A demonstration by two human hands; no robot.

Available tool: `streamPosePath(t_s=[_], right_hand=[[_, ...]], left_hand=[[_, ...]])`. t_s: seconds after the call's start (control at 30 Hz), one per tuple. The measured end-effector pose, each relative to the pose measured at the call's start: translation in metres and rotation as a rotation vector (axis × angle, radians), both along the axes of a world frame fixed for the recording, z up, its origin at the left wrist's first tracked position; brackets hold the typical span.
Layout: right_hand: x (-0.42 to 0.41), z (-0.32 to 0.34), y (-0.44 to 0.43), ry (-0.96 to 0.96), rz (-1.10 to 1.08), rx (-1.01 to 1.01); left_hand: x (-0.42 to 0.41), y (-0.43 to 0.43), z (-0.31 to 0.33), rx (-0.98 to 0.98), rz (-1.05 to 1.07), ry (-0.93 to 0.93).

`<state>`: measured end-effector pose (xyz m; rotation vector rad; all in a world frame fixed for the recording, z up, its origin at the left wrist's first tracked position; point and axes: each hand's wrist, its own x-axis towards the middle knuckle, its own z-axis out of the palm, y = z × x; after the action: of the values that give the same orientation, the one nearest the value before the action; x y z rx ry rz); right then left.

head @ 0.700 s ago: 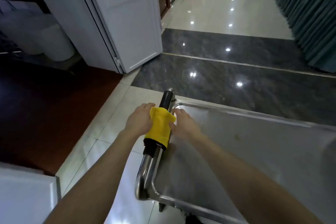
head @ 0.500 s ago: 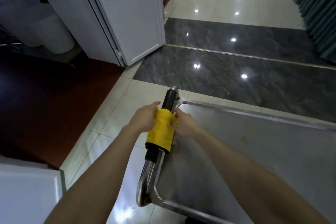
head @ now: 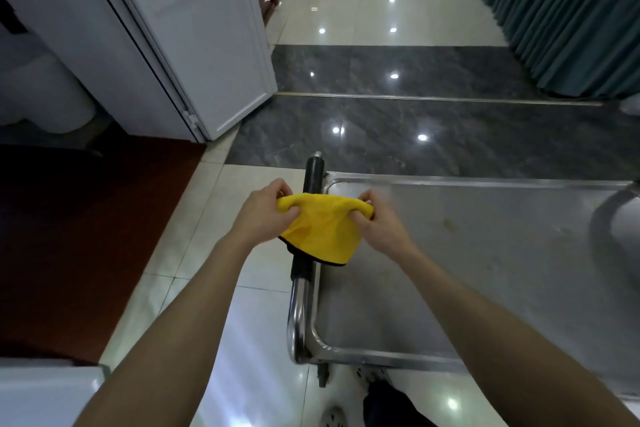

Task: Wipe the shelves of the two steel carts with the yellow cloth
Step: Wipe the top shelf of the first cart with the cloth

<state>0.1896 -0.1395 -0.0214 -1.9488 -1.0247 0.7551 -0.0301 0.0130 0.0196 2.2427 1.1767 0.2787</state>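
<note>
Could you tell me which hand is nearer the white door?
Left. The left hand is left of the handle, toward the door; the right hand is over the shelf.

The cart's top shelf (head: pixel 467 270) lies bare right of the hands; its black-gripped handle (head: pixel 304 253) bars the left edge.

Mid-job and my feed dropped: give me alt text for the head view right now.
The left hand and right hand pinch the top edge of a yellow cloth, stretching it out in front of the black push handle of a steel cart. An open white door stands beyond on the left.
</note>
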Motion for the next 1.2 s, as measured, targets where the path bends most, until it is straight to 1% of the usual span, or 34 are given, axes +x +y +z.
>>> streamPosePath(t_s=[0.1, 0.2, 0.3, 0.37, 0.43, 0.47, 0.5, 0.57, 0.63, 0.67, 0.7, 0.77, 0.8, 0.9, 1.07, 1.2], right_hand=[[-0.014, 0.011, -0.035, 0.0, -0.135, 0.077], [-0.024, 0.018, -0.073, -0.033, -0.274, 0.14], [-0.029, 0.013, -0.111, -0.07, -0.365, 0.12], [-0.03, 0.001, -0.134, -0.105, -0.388, 0.036], [-0.03, -0.018, -0.151, -0.163, -0.347, -0.138], [-0.031, -0.029, -0.158, -0.205, -0.292, -0.235], [-0.034, -0.041, -0.164, -0.257, -0.228, -0.312], [-0.045, -0.063, -0.171, -0.375, -0.107, -0.394], [-0.061, -0.083, -0.172, -0.477, 0.01, -0.441], [-0.07, -0.092, -0.171, -0.518, 0.066, -0.47], [-0.079, -0.1, -0.168, -0.553, 0.11, -0.501], [-0.092, -0.114, -0.162, -0.599, 0.137, -0.548], [-0.096, -0.12, -0.16, -0.616, 0.13, -0.557], [-0.098, -0.139, -0.157, -0.669, 0.109, -0.537], [-0.079, -0.152, -0.135, -0.686, 0.082, -0.499], [-0.053, -0.157, -0.137, -0.721, 0.102, -0.515]], left_hand=[[-0.004, -0.024, 0.011, 0.031, -0.051, -0.133], [-0.003, -0.049, 0.019, -0.008, -0.105, -0.213], [0.003, -0.075, 0.013, -0.095, -0.19, -0.207], [0.007, -0.094, 0.001, -0.14, -0.235, -0.138], [0.011, -0.112, -0.015, -0.12, -0.282, -0.06], [0.011, -0.119, -0.023, -0.065, -0.31, -0.035], [0.01, -0.125, -0.03, 0.03, -0.333, -0.021], [0.007, -0.13, -0.044, 0.254, -0.321, -0.021], [0.005, -0.131, -0.055, 0.378, -0.211, -0.02], [0.005, -0.13, -0.06, 0.383, -0.146, -0.004], [0.006, -0.131, -0.066, 0.344, -0.086, 0.02], [0.009, -0.131, -0.078, 0.204, 0.016, 0.054], [0.011, -0.13, -0.083, 0.166, 0.057, 0.062], [0.017, -0.125, -0.09, 0.18, 0.132, 0.044], [0.034, -0.104, -0.092, 0.199, 0.156, 0.026], [0.056, -0.085, -0.092, 0.224, 0.15, 0.081]])
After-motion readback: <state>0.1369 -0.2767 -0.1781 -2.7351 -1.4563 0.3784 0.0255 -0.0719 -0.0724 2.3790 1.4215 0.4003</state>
